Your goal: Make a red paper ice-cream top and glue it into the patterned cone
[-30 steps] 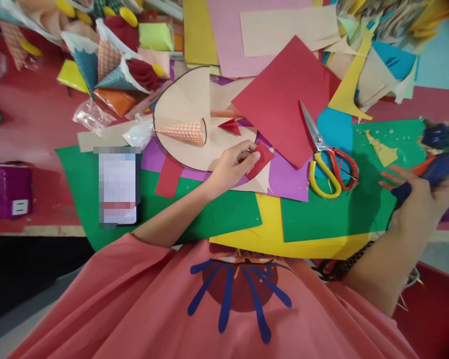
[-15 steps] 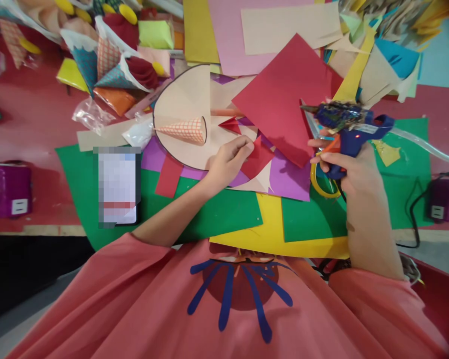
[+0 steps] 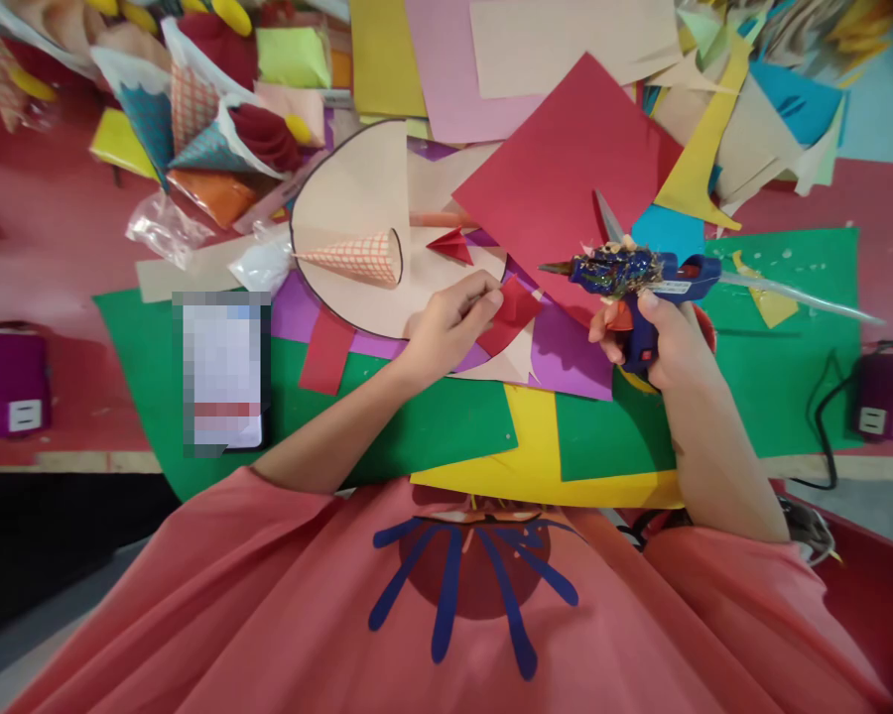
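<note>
My left hand (image 3: 457, 315) pinches a small red paper piece (image 3: 517, 302) over the purple and beige sheets. My right hand (image 3: 666, 342) is wrapped round the handle of a blue glue gun (image 3: 640, 273), whose nozzle points left over a large red sheet (image 3: 566, 169). A clear glue stick sticks out of its back. Left of my left hand, a checkered paper cone (image 3: 361, 258) lies on a beige disc with a dark edge (image 3: 357, 178). Beside it sits a small folded red piece (image 3: 452, 245). Scissors (image 3: 608, 216) lie partly hidden behind the glue gun.
A phone (image 3: 227, 372) lies on green paper (image 3: 409, 426) at the left. Wrapped paper cones (image 3: 193, 109) fill the back left, and paper scraps (image 3: 759, 139) the back right. A black cable (image 3: 819, 426) runs near a purple box (image 3: 889, 397) at the right.
My right hand has moved left with the glue gun, and the nozzle is now closer to my left hand. The left hand keeps its pinch on the red piece. The view has shifted slightly.
</note>
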Motion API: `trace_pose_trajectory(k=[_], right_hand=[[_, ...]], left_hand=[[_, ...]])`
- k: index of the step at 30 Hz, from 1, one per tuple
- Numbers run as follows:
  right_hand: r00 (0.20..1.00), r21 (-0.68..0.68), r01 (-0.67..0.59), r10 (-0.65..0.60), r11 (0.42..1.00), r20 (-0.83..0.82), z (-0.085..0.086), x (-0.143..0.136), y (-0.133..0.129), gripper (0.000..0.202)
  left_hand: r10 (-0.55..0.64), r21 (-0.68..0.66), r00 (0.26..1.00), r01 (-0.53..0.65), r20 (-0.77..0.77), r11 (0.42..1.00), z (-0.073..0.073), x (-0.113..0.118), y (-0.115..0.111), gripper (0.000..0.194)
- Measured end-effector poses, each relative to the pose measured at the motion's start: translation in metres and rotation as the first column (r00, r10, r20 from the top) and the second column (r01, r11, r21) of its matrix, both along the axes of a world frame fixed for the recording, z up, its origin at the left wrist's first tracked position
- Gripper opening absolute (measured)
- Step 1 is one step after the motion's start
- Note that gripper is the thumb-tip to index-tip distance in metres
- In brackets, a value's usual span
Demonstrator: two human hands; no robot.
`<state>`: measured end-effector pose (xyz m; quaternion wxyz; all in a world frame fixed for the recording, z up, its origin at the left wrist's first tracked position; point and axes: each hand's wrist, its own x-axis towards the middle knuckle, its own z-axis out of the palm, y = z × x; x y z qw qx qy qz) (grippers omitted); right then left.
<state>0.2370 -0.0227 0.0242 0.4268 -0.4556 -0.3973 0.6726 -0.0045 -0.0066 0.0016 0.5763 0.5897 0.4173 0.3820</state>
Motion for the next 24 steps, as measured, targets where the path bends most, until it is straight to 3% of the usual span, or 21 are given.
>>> trace_pose_trajectory(k=[9, 14, 24], right_hand=[[0.996, 0.012, -0.037, 0.036, 0.999, 0.077, 0.0023, -0.0074, -0.0030, 0.035], [0.988, -0.001, -0.020, 0.020, 1.000, 0.155, 0.0023, -0.0075, -0.0040, 0.024], [0.976, -0.060, 0.014, -0.001, 0.998, 0.219, 0.0025, -0.0088, -0.0046, 0.024]], left_hand=[[-0.005, 0.085, 1.000, 0.006, -0.016, 0.996, 0.0069, 0.0000, -0.0033, 0.043], [0.011, 0.079, 0.999, -0.008, -0.032, 0.997, 0.0083, 0.0006, -0.0036, 0.043], [-0.018, 0.102, 0.995, 0.028, -0.097, 0.994, 0.0071, -0.0009, -0.0037, 0.039]])
